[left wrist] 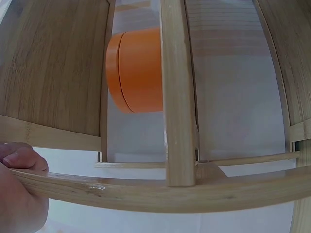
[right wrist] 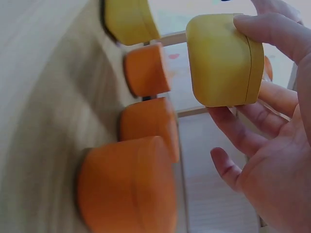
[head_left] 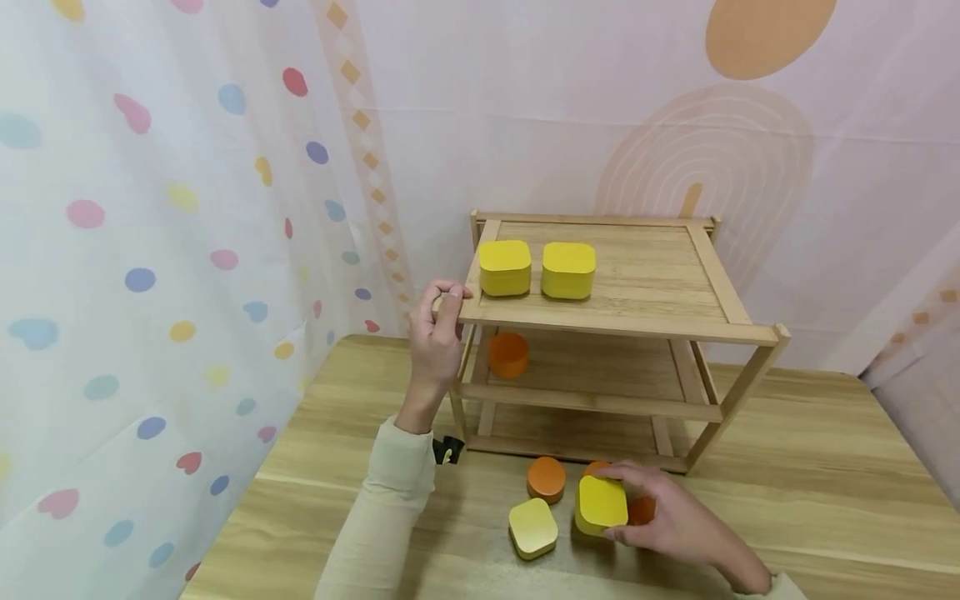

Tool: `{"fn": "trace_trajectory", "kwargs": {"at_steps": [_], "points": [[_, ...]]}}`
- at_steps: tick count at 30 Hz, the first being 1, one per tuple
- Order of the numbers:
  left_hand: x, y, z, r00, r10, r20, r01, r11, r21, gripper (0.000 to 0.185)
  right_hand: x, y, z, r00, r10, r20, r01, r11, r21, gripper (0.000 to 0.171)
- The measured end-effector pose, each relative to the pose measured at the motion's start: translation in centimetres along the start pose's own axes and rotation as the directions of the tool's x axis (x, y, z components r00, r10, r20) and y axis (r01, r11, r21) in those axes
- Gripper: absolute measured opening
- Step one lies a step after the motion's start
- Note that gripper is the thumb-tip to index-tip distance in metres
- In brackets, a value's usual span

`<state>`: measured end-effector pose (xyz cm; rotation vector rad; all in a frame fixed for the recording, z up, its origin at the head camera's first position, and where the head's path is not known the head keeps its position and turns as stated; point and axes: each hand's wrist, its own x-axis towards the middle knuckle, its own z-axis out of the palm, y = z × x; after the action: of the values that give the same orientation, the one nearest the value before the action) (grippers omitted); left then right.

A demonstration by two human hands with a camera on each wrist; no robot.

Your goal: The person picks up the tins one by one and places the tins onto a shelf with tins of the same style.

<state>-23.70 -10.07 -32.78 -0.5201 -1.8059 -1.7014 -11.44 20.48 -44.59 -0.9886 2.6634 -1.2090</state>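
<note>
My left hand (head_left: 437,337) grips the front left corner of a three-tier wooden shelf (head_left: 600,402), its fingers curled round the frame. My right hand (head_left: 667,512) pinches a yellow rounded-square tin (right wrist: 221,63) between thumb and fingers; in the right wrist view it is lifted off the table. Beside it on the table stand another yellow tin (head_left: 533,528) and an orange round tin (head_left: 546,479). Two more orange tins (right wrist: 129,187) are partly hidden by the right hand in the head view. Two yellow tins (head_left: 505,268) sit side by side at the left of the top tier.
One orange tin (left wrist: 138,70) stands on the middle tier at the left. A small black object (head_left: 448,450) lies by the shelf's front left foot. Patterned curtains (head_left: 225,208) hang behind and to the left of the wooden table (head_left: 810,467).
</note>
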Motion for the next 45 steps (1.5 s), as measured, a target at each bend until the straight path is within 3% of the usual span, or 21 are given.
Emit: {"fn": "trace_trajectory", "kwargs": {"at_steps": [23,32,45], "points": [[0.1,-0.1,-0.1,1.000,0.001,-0.006,-0.001,1.000,-0.027,0.032,2.5,-2.3,-3.1,0.994,-0.088,-0.064,0.095,0.990,0.105,0.063],[0.1,0.0,-0.1,1.000,0.007,0.001,-0.007,1.000,-0.015,0.032,3.6,-3.0,-4.2,0.976,-0.204,-0.075,0.214,0.963,0.161,0.059],[0.2,0.0,-0.1,1.000,-0.008,0.002,0.008,1.000,-0.016,0.031,4.8,-4.5,-5.7,0.972,-0.229,-0.049,0.233,0.964,0.127,0.062]]}}
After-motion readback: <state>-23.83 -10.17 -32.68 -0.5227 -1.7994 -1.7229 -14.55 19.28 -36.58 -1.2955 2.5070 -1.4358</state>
